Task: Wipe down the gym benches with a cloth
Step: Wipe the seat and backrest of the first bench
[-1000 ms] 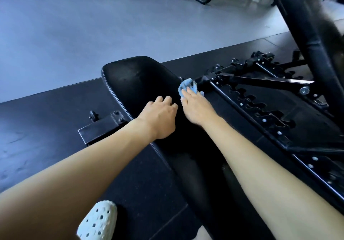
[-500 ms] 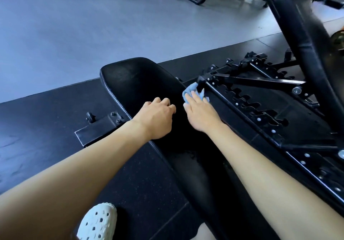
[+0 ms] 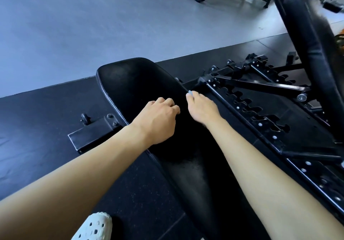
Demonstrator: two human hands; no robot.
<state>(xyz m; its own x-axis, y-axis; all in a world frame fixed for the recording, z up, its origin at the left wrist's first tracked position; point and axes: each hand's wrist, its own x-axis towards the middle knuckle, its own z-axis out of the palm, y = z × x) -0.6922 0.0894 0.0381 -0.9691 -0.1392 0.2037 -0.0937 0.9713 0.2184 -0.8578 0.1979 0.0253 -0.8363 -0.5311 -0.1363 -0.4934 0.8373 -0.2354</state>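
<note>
A black padded bench seat (image 3: 137, 83) runs from the middle of the view toward me. My left hand (image 3: 158, 120) rests on the pad with its fingers curled under, holding nothing. My right hand (image 3: 202, 109) lies at the pad's right edge, fingers bent down over the side. Only a sliver of the blue cloth (image 3: 190, 92) shows at its fingertips; the rest is hidden under the hand.
The bench's black steel frame with its notched adjustment rail (image 3: 260, 116) lies right of the pad. An inclined black backrest (image 3: 309, 34) rises at the far right. A foot plate with a small wheel (image 3: 89, 133) sticks out left. My white shoe (image 3: 95, 226) stands on the rubber mat.
The cloth, plainly visible ahead of my right fingers before, is now almost covered as that hand curls over the pad's right edge. My left hand stays put.
</note>
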